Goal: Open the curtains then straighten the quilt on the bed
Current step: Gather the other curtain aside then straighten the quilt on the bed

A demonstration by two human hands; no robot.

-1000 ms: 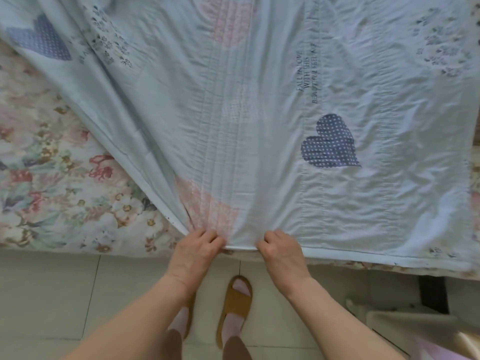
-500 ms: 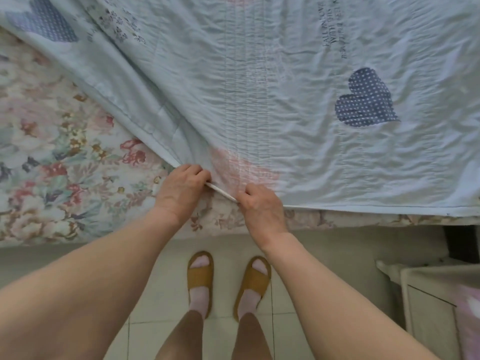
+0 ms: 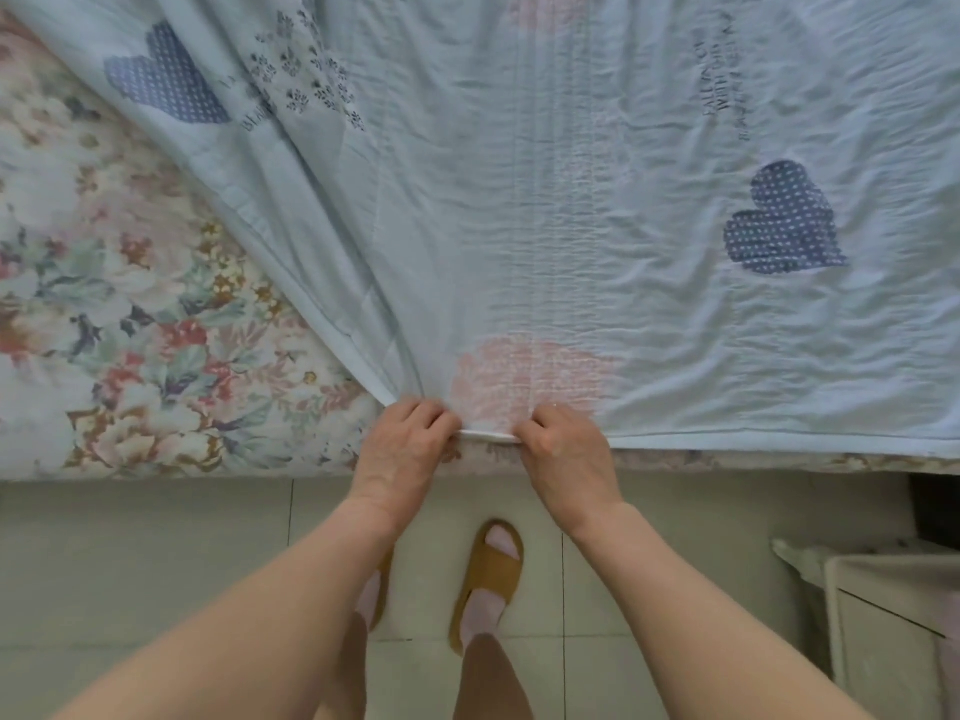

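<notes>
A pale blue quilt (image 3: 571, 200) with navy dotted hearts, pink patches and printed lettering covers most of the bed. Its near hem runs along the bed's front edge. My left hand (image 3: 405, 449) pinches the hem near the quilt's bunched left corner. My right hand (image 3: 566, 454) grips the same hem a short way to the right, with a taut strip of hem between the two hands. Folds fan out from my left hand toward the upper left. The curtains are out of view.
A floral bedsheet (image 3: 119, 314) lies bare on the left of the bed. Below is a pale tiled floor (image 3: 145, 563) with my feet in tan slippers (image 3: 488, 579). A white cabinet (image 3: 883, 615) stands at the lower right, close to the bed.
The view has shifted and the hem with both hands now sits lower in the frame. My hands keep gripping the hem close together. One foot has stepped back under my arm.
</notes>
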